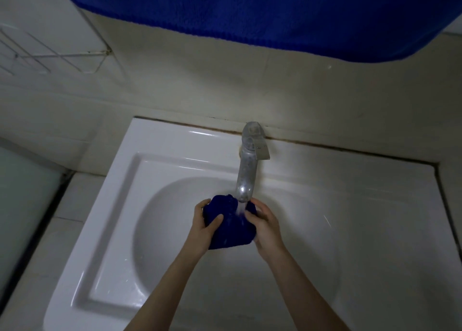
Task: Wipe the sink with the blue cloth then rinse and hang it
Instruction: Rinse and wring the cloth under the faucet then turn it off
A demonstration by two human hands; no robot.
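Blue cloth under running tap, held over the basin.
We find the blue cloth (pixel 228 227) bunched beneath the faucet (pixel 247 170), water falling onto it above the white sink (pixel 120 205). Left hand (pixel 203 228) and right hand (pixel 266 227) both grip it from opposite sides. A larger blue towel (pixel 262 13) hangs overhead; wire rack (pixel 37 55) on the wall, left.

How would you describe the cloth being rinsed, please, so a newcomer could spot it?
Find the white sink with its metal tap. Under its running spout, the left hand and right hand grip a bunched dark-blue cloth. Unlike the big blue towel hanging above, it is small and crumpled.
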